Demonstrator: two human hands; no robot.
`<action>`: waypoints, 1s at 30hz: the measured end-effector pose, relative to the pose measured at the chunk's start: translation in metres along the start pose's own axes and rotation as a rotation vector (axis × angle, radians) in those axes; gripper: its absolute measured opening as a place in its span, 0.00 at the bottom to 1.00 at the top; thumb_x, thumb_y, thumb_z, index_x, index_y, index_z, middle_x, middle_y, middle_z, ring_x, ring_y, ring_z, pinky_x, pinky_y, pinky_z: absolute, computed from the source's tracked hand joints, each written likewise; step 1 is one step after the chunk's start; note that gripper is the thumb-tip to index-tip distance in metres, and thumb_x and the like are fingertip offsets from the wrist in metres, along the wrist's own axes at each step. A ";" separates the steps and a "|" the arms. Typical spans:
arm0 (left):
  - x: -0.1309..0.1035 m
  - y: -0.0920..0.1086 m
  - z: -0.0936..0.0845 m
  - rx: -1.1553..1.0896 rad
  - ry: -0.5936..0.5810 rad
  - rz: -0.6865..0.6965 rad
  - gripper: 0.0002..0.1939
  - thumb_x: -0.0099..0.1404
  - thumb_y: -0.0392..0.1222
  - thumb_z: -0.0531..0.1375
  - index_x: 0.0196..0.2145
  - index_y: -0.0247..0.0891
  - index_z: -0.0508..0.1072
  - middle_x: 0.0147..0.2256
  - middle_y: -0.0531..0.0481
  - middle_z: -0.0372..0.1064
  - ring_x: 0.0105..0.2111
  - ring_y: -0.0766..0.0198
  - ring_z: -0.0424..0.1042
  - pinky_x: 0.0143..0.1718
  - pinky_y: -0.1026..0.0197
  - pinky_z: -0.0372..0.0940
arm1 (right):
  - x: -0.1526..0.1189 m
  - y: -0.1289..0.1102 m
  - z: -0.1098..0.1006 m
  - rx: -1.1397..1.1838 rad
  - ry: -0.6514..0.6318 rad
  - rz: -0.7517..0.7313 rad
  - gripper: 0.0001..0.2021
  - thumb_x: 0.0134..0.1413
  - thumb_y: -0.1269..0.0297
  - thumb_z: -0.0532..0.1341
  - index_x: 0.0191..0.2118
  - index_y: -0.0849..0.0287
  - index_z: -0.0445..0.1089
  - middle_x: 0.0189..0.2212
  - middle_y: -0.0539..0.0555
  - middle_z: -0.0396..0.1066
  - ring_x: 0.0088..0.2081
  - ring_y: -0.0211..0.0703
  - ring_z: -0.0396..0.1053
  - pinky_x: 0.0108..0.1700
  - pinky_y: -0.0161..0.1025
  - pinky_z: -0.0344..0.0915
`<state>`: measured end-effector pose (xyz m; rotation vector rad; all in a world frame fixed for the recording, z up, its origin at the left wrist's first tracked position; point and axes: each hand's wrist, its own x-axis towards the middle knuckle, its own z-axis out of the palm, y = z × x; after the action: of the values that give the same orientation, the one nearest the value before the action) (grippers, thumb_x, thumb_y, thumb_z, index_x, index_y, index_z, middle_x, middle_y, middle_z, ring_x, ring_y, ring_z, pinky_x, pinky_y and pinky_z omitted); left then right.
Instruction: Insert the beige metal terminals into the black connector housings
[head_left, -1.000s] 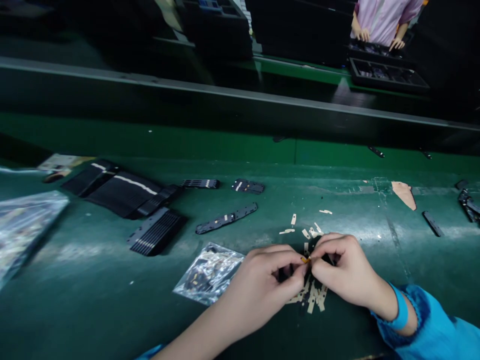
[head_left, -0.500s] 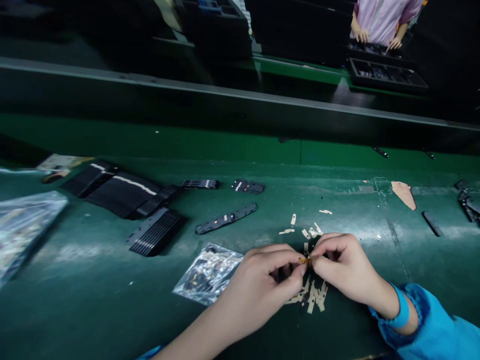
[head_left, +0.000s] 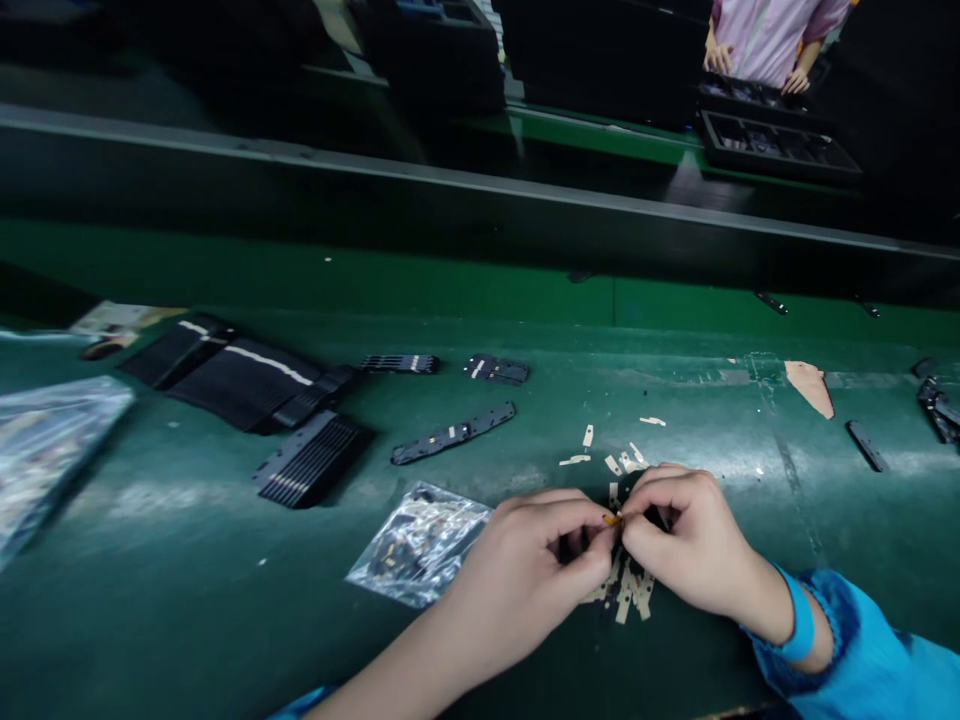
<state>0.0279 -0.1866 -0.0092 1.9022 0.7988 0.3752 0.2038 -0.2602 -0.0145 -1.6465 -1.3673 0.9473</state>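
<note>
Left hand (head_left: 525, 570) and right hand (head_left: 686, 540) fingertips pinched together on tiny orange strip (head_left: 611, 519), long axis lying three-to-nine o'clock, above beige scraps (head_left: 626, 590), plastic bag (head_left: 420, 545) at nine o'clock on green table (head_left: 187, 560)

Both forearms reach in from the lower edge. The left hand (head_left: 534, 560) and the right hand (head_left: 686, 540) meet fingertip to fingertip, thumbs and forefingers pinched together, other fingers curled under, knuckles upward.
</note>
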 end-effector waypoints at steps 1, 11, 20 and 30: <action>0.000 0.001 -0.001 -0.014 -0.007 -0.004 0.12 0.65 0.35 0.57 0.25 0.39 0.76 0.23 0.54 0.69 0.23 0.66 0.67 0.24 0.65 0.55 | 0.001 0.001 0.000 0.046 -0.008 0.021 0.10 0.44 0.76 0.60 0.22 0.57 0.75 0.22 0.50 0.73 0.27 0.41 0.70 0.31 0.36 0.65; 0.003 0.001 -0.015 -0.226 0.048 -0.086 0.12 0.66 0.41 0.60 0.26 0.39 0.79 0.23 0.53 0.68 0.25 0.64 0.66 0.27 0.63 0.58 | 0.006 0.003 -0.016 0.444 -0.257 0.325 0.08 0.52 0.58 0.70 0.32 0.58 0.79 0.20 0.45 0.63 0.23 0.35 0.55 0.25 0.34 0.51; 0.004 -0.001 -0.015 -0.489 -0.069 -0.222 0.08 0.60 0.44 0.63 0.29 0.38 0.81 0.24 0.52 0.67 0.22 0.66 0.59 0.23 0.64 0.56 | 0.008 -0.002 -0.020 0.522 -0.259 0.386 0.09 0.46 0.61 0.71 0.26 0.59 0.74 0.18 0.44 0.61 0.22 0.34 0.53 0.24 0.33 0.49; 0.006 0.002 -0.016 -0.390 -0.110 -0.253 0.11 0.61 0.44 0.62 0.26 0.37 0.80 0.22 0.53 0.65 0.23 0.66 0.57 0.24 0.63 0.51 | 0.007 -0.002 -0.021 0.376 -0.252 0.369 0.02 0.43 0.68 0.65 0.24 0.59 0.72 0.17 0.43 0.59 0.20 0.32 0.49 0.23 0.33 0.45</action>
<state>0.0235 -0.1724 -0.0011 1.4286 0.8150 0.2457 0.2225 -0.2552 -0.0040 -1.5469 -0.9720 1.5682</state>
